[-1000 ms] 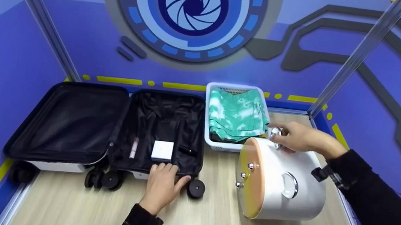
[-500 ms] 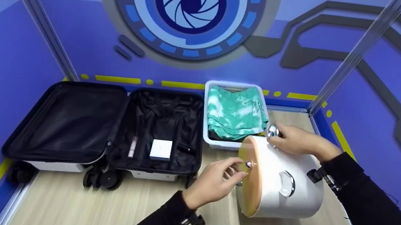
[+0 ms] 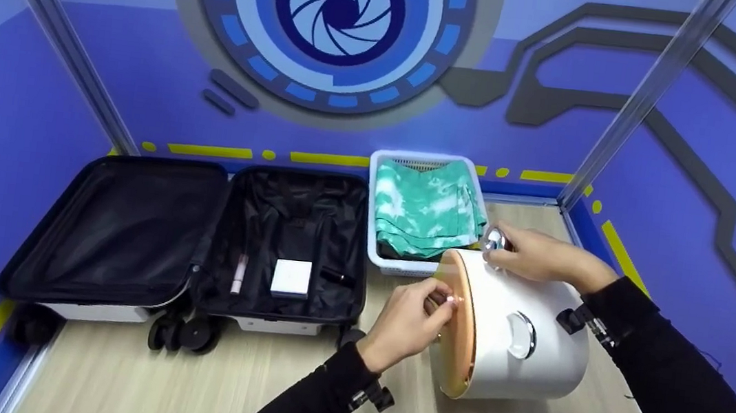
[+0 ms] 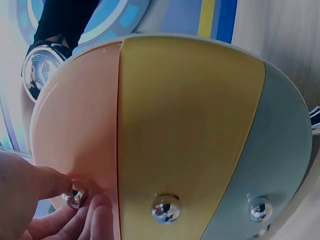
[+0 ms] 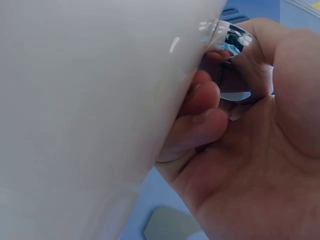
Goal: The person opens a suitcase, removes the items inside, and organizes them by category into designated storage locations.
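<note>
A white rounded storage box [image 3: 546, 376] with a coloured drawer front stands on the right of the wooden table. My right hand [image 3: 542, 255] curls its fingers around the chrome ring handle [image 5: 235, 40] on top. At the front, my left hand [image 3: 405, 318] pinches the round chrome knob [image 4: 75, 196] of the orange drawer [image 4: 80, 120] between thumb and fingers. Beside it show the yellow drawer [image 4: 185, 110] and the grey-green drawer [image 4: 272, 130], each with its own chrome knob. On the box's side sits another chrome-edged handle [image 3: 523, 336].
An open black-lined suitcase [image 3: 116, 230] spreads over the left, holding a pink tube [image 3: 239, 275], a small white box [image 3: 291, 277] and a black tube [image 3: 337, 276]. Behind the storage box stands a white basket [image 3: 370, 217] with folded green-and-white cloth [image 3: 423, 206]. Blue walls enclose the table.
My left hand has left the suitcase's front edge, moved right to the storage box and taken hold of the orange drawer's knob. My right hand keeps its grip on the ring handle.
</note>
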Tool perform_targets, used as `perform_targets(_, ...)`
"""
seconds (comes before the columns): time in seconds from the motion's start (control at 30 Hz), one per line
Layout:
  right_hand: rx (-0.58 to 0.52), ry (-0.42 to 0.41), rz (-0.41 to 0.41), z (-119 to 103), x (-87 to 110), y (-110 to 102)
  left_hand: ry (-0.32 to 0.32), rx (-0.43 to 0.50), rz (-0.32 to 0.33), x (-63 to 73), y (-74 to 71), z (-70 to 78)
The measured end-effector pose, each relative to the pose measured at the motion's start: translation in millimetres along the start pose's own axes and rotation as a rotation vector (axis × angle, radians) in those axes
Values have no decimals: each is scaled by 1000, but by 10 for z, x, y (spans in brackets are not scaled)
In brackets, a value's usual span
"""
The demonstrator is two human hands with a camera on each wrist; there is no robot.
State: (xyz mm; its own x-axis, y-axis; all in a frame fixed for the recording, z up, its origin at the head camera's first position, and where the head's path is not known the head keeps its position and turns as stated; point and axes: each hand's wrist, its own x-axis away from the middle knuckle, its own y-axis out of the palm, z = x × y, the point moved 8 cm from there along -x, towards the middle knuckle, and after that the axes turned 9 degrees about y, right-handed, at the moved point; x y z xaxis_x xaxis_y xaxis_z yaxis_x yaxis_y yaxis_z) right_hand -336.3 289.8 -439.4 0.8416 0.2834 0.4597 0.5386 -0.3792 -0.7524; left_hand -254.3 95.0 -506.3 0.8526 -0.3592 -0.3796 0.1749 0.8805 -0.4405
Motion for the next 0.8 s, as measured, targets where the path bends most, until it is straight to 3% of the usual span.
perform_targets(0.43, 27, -6, 6, -15, -1, -20, -30, 49, 123, 337, -541, -220)
perform_targets(0.67, 74, -8, 28, -8, -14, -37, -35, 43, 115, 408, -595, -297)
perform_targets(0.8, 66, -7, 16, -5, -28, -19, -17, -11, 98, 426, -650, -310)
